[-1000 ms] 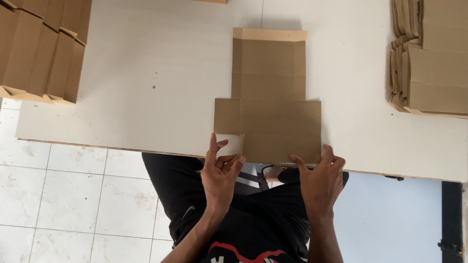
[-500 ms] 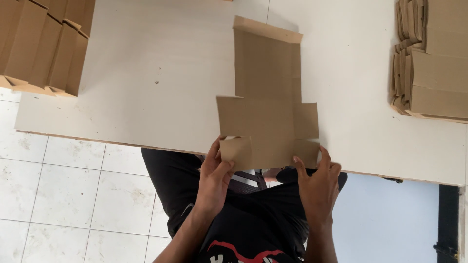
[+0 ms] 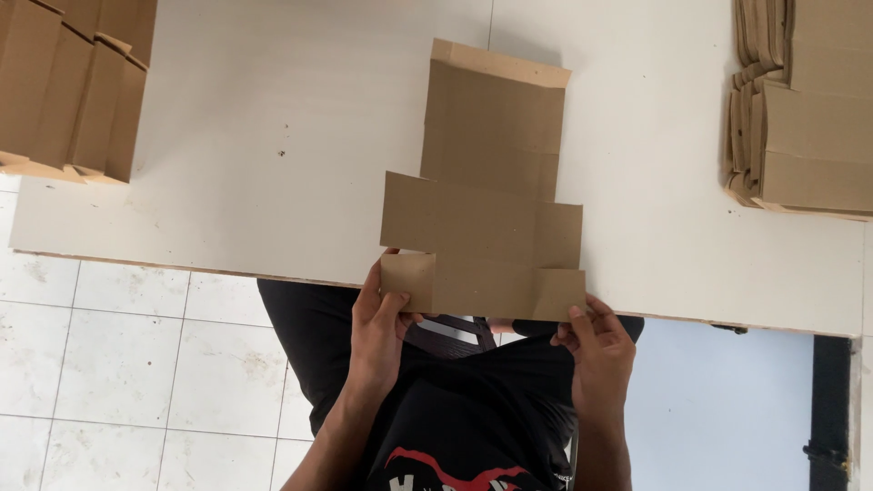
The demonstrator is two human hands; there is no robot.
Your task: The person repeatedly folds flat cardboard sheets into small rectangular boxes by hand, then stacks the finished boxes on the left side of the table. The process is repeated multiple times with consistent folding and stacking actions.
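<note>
A flat brown cardboard box blank (image 3: 486, 214) is seen lying at the near edge of the white table (image 3: 273, 136), its creased lower flap overhanging. The flap's left corner is pinched by the left hand (image 3: 380, 327), and its right corner is gripped by the right hand (image 3: 596, 350). The surface is plain, unprinted, with stepped side tabs.
</note>
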